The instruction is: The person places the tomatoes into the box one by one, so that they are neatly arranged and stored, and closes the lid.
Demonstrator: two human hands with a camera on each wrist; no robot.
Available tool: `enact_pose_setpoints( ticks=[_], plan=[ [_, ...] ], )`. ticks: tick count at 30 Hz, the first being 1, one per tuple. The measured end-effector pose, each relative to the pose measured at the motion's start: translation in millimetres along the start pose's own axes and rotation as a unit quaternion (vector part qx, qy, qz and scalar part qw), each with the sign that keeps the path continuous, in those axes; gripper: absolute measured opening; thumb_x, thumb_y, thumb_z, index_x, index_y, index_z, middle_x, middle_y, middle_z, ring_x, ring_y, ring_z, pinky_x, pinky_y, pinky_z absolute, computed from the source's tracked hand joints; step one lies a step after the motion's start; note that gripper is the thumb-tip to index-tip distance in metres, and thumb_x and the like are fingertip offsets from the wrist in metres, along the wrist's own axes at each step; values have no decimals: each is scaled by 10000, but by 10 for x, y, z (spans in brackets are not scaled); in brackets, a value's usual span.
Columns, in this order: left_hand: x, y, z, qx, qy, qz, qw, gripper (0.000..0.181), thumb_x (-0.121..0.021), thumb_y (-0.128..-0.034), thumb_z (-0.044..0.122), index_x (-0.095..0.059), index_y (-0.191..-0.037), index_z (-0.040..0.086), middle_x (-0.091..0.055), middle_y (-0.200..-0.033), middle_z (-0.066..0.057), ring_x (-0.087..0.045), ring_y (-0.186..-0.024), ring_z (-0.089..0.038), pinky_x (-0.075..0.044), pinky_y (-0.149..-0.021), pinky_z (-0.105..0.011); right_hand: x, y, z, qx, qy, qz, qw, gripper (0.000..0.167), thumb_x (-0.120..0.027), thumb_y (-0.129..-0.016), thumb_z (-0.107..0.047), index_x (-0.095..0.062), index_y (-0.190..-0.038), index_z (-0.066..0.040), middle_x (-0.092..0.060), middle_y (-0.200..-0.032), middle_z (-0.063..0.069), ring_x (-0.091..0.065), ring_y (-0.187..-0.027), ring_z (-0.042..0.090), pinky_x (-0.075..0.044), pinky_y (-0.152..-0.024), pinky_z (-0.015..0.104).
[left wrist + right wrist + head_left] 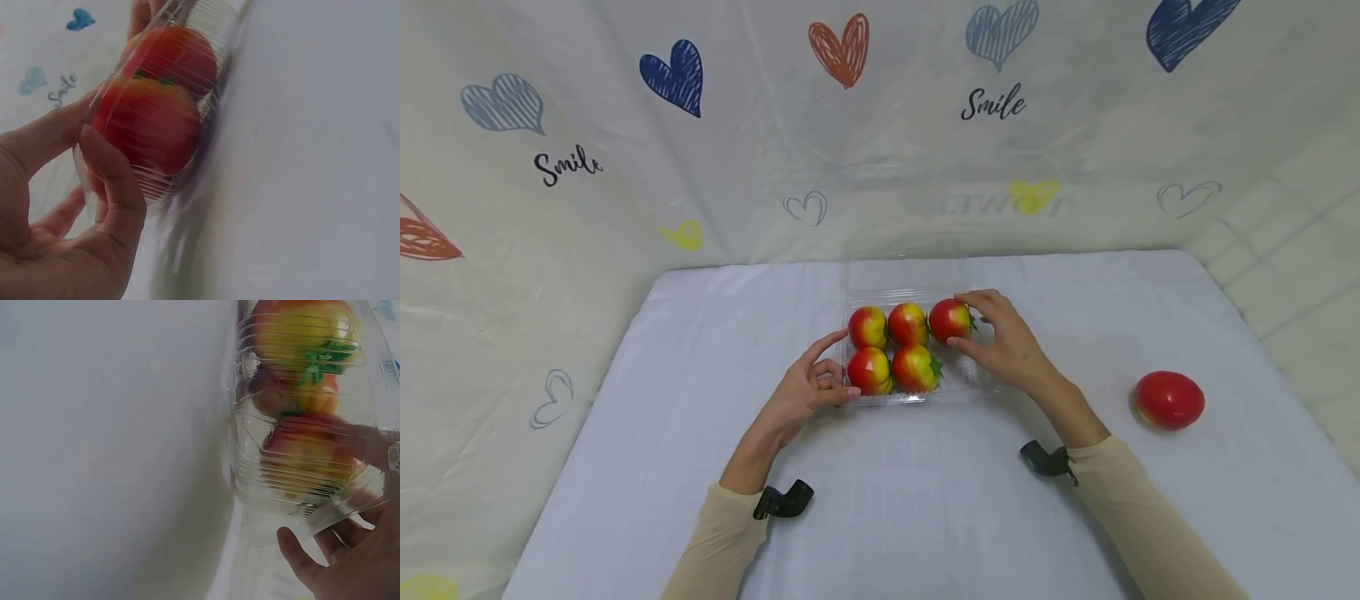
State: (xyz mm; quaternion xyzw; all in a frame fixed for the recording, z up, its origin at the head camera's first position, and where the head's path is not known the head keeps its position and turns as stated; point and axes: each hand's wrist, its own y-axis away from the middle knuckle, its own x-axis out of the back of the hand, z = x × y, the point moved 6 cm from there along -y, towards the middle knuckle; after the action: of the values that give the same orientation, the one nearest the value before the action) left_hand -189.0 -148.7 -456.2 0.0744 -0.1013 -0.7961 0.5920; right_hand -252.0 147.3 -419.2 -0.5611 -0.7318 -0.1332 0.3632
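A clear plastic box (917, 398) lies on the table, holding several shiny red-and-yellow fruits (869, 372) with green leafy tops, in two rows. My left hand (805, 387) grips the box's left end, thumb at the near corner and index finger at the far side. In the left wrist view the thumb presses on the rim beside a fruit (150, 122). My right hand (1011, 346) pinches the rightmost fruit of the far row (950, 321) between thumb and fingers, inside the box. The right wrist view shows that fruit (309, 453) through the ribbed wall.
A single red fruit (1168, 401) lies on the white table (895, 517) to the right of my right forearm. Behind the box its transparent lid (906, 273) stands raised. A curtain printed with hearts (839, 50) hangs beyond the table's far edge.
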Motion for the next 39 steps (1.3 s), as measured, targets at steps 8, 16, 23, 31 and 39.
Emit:
enact_pose_setpoints(
  ticks=[8,16,23,31,39],
  plan=[
    [4,-3,-11,5,-6,-34,10000,841,-798,-898,60,-391,-1577,345,-549,-901,16,-582,-764,-138,-546,-741,-237,-20,-11,-4,-54,190,-62,9998,646,-818,-897,-172,-542,-1471,-67,-530,-1452,175,-487,-1349,372,-508,-1081,577],
    [7,1,-14,-10,-4,-34,10000,839,-796,-899,63,-391,-1574,353,-544,-893,16,-583,-766,-147,-542,-739,-248,-55,-24,23,7,415,-141,9990,662,-806,-915,-229,-521,-1492,-72,-527,-1488,154,-450,-1399,365,-448,-1143,607],
    [-11,4,-7,-35,35,-65,10000,835,-790,-904,64,-385,-1581,339,-541,-885,17,-583,-766,-146,-540,-737,-247,-55,-20,-2,36,624,-156,9979,627,-793,-924,-256,-520,-1453,-60,-528,-1478,163,-447,-1390,366,-444,-1147,601],
    [-12,-4,-7,-56,-5,-64,10000,835,-792,-903,73,-384,-1583,332,-539,-880,20,-584,-762,-148,-535,-745,-250,-53,-19,-8,-75,734,-159,9971,642,-787,-934,-268,-507,-1471,-56,-490,-1504,188,-426,-1416,387,-440,-1150,610],
    [-5,1,-10,-44,-40,-30,10000,825,-794,-900,76,-399,-1568,357,-540,-877,14,-580,-760,-160,-536,-747,-259,-47,-17,-18,-86,567,-215,9981,644,-788,-936,-258,-504,-1477,-54,-489,-1506,191,-430,-1411,389,-439,-1150,612]
  ],
)
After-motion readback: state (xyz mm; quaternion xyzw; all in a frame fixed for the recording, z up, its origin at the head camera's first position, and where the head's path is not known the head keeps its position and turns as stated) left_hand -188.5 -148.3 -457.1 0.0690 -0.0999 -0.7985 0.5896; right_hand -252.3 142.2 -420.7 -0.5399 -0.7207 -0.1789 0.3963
